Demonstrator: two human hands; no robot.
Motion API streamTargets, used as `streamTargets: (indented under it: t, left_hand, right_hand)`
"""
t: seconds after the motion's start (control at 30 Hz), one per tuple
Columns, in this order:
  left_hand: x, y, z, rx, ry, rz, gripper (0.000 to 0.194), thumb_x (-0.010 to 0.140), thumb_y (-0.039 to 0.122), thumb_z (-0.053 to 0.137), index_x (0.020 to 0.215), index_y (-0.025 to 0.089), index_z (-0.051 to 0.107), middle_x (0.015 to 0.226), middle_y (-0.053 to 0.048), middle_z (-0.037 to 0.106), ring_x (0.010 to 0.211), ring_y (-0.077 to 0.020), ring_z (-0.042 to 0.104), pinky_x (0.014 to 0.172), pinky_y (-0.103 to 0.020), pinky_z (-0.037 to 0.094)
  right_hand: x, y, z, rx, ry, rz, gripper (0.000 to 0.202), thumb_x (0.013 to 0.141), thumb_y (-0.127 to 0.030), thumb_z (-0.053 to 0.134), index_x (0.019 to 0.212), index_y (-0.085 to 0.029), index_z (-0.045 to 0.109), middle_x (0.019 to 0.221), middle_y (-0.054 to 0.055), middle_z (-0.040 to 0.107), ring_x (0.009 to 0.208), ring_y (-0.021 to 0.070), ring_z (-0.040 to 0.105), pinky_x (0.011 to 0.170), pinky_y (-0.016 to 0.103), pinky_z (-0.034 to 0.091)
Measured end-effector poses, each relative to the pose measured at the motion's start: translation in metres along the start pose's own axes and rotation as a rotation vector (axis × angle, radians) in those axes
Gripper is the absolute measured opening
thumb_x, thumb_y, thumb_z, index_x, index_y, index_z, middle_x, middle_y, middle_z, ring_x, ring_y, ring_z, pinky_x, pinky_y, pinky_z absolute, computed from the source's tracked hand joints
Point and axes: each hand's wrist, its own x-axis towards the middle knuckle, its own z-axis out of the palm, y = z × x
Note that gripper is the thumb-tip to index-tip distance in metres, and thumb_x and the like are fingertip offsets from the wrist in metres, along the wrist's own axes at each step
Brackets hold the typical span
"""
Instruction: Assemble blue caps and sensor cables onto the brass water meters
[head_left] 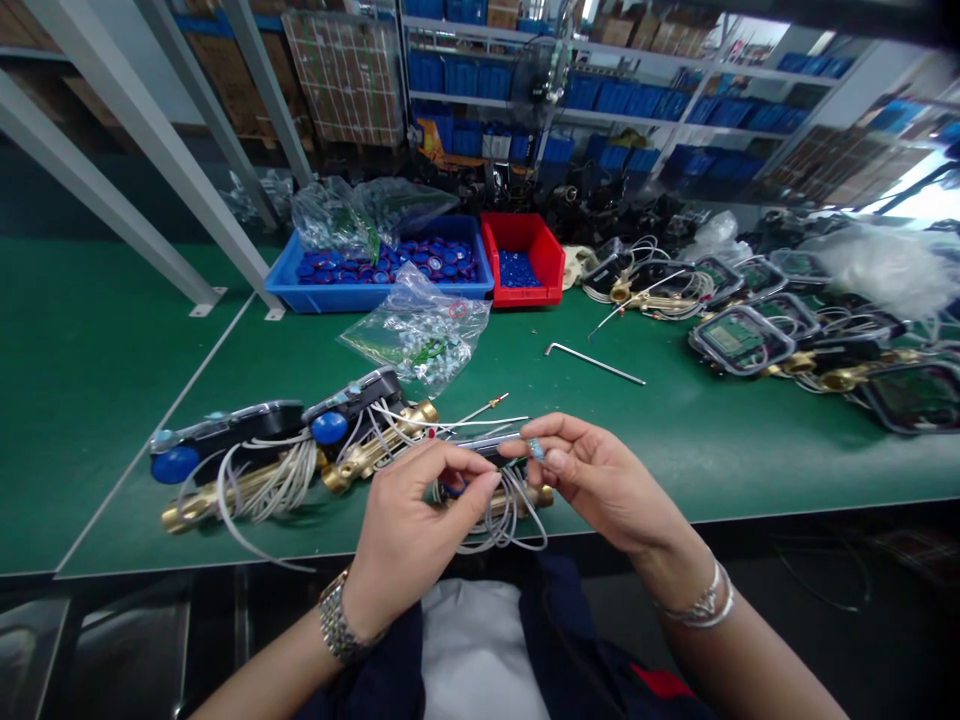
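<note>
Between the thumb and fingers of my right hand is a small light-blue piece. My left hand is closed, thumb and fingertip pinched together near the middle; what it holds, if anything, is too small to name. Behind and below both hands lies a meter with a brass body and coiled grey cables, partly hidden by them. Two more meters, with brass fittings and blue round caps, lie to the left. A clear bag of light-blue and green pieces rests behind.
A blue bin of blue discs and a red bin of small blue parts stand at the back. A hex key lies right of centre. Several meters and plastic bags crowd the right. Metal posts rise at left.
</note>
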Motion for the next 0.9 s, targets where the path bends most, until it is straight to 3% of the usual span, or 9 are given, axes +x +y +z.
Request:
streamTargets:
  t: [0.13, 0.47, 0.73, 0.9]
  left_hand:
    - [0.0, 0.005, 0.004, 0.073, 0.054, 0.051, 0.007, 0.088, 0.019, 0.066, 0.081, 0.021, 0.064, 0.075, 0.004, 0.063, 0.07, -0.0115, 0.057, 0.068, -0.027, 0.045]
    - [0.003, 0.008, 0.009, 0.198, 0.097, 0.181, 0.008, 0.084, 0.017, 0.067, 0.078, 0.019, 0.063, 0.072, 0.001, 0.062, 0.068, -0.0129, 0.055, 0.069, -0.029, 0.043]
    - [0.004, 0.009, 0.011, 0.229, 0.107, 0.202, 0.007, 0.083, 0.016, 0.068, 0.077, 0.019, 0.064, 0.069, 0.003, 0.06, 0.062, -0.0105, 0.054, 0.062, -0.026, 0.043]
    - [0.002, 0.007, 0.012, 0.184, 0.085, 0.197, 0.008, 0.085, 0.014, 0.067, 0.079, 0.018, 0.064, 0.069, 0.003, 0.059, 0.057, -0.0067, 0.052, 0.056, -0.02, 0.043]
  right_hand:
    - [-0.001, 0.001, 0.007, 0.075, -0.066, -0.003, 0.022, 0.093, -0.027, 0.069, 0.114, -0.021, 0.065, 0.123, 0.01, 0.072, 0.09, 0.0128, 0.07, 0.083, 0.028, 0.056]
    - [-0.002, 0.002, 0.011, 0.079, -0.11, -0.021, 0.02, 0.096, -0.027, 0.066, 0.115, -0.02, 0.065, 0.124, 0.011, 0.071, 0.096, 0.0145, 0.071, 0.082, 0.027, 0.056]
    - [-0.002, 0.003, 0.009, -0.001, -0.112, -0.075, 0.02, 0.094, -0.021, 0.069, 0.113, -0.022, 0.064, 0.123, 0.009, 0.073, 0.101, 0.0145, 0.072, 0.086, 0.026, 0.057]
    - [-0.005, 0.0, 0.013, -0.115, -0.093, -0.146, 0.021, 0.091, -0.017, 0.071, 0.11, -0.023, 0.065, 0.122, 0.006, 0.073, 0.114, 0.0169, 0.069, 0.097, 0.029, 0.055]
